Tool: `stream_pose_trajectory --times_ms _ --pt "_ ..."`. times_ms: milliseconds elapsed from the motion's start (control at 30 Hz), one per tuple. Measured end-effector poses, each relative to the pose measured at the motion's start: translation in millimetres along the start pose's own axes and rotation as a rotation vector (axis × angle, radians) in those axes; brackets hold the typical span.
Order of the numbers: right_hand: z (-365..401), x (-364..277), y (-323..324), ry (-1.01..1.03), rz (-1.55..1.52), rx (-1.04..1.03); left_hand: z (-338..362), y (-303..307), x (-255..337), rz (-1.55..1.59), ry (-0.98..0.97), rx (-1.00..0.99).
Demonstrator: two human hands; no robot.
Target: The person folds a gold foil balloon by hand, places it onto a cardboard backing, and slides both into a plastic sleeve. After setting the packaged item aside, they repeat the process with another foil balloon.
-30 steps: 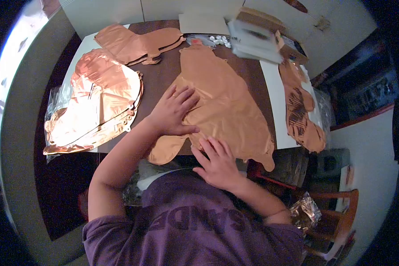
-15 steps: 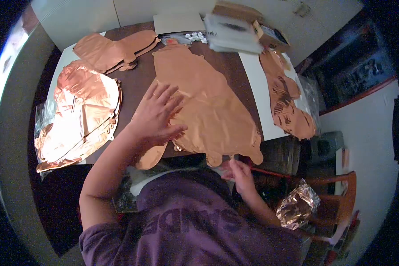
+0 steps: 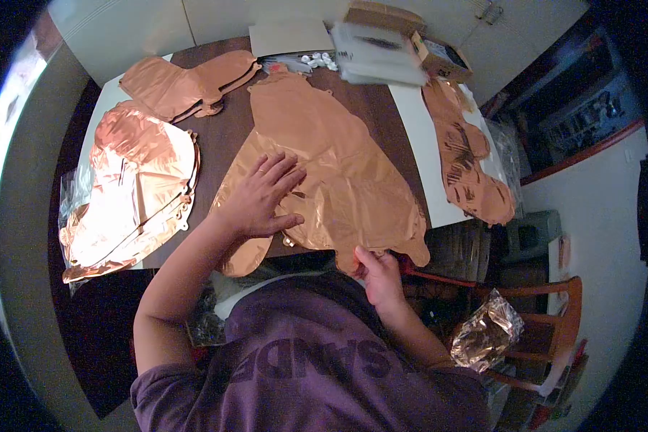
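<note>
A large flat copper-coloured foil balloon (image 3: pixel 331 165), uninflated, lies across the middle of the table with its wide end towards me. My left hand (image 3: pixel 261 196) rests on its left part, palm down and fingers spread. At the near edge, my right hand (image 3: pixel 380 279) pinches a rounded tab of the foil between thumb and fingers. To the left lies a stack of shiny foil balloons (image 3: pixel 140 180), its surface creased and bright with glare. Another pile of flat foil balloons (image 3: pixel 187 83) sits behind it.
More copper foil (image 3: pixel 464 155) lies along the table's right side. Clear plastic bags (image 3: pixel 378 56), small white pieces (image 3: pixel 318 60) and an open cardboard box (image 3: pixel 439 57) stand at the back. Crumpled foil (image 3: pixel 486 331) rests by a wooden chair (image 3: pixel 569 317) at right.
My right hand has moved up slightly and left, its thumb now on the foil's near tab. My left hand has come down flatter onto the foil.
</note>
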State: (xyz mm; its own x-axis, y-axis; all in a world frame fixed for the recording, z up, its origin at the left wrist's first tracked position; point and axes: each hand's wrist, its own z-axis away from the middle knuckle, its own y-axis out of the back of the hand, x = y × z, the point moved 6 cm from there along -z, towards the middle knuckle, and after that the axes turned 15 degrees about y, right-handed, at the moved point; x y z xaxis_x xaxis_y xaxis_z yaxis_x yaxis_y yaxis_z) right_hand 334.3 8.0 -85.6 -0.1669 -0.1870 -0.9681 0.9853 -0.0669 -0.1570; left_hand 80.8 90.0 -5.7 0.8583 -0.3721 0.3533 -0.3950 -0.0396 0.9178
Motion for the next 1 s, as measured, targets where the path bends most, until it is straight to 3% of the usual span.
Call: stream_pose_trajectory --times_ms 400,500,600,900,1000 --pt "-1.0 2.1 -3.2 -0.087 -0.023 -0.050 -2.8 10.9 7.3 -0.025 -0.009 0.024" --pt "1.4 0.5 -3.8 -0.138 -0.171 0.049 -7.4 15.6 17.9 0.021 -0.029 0.047" --pt "0.4 -4.3 0.8 -0.136 -0.129 0.044 -15.5 13.8 26.1 0.099 -0.071 0.053" --pt "0.9 -23.8 8.2 0.040 0.028 0.060 -27.6 -15.0 23.2 0.203 -0.129 0.135" --pt "-8.6 -42.7 26.4 0.213 0.336 0.031 -26.8 -18.1 21.6 0.208 -0.123 0.139"
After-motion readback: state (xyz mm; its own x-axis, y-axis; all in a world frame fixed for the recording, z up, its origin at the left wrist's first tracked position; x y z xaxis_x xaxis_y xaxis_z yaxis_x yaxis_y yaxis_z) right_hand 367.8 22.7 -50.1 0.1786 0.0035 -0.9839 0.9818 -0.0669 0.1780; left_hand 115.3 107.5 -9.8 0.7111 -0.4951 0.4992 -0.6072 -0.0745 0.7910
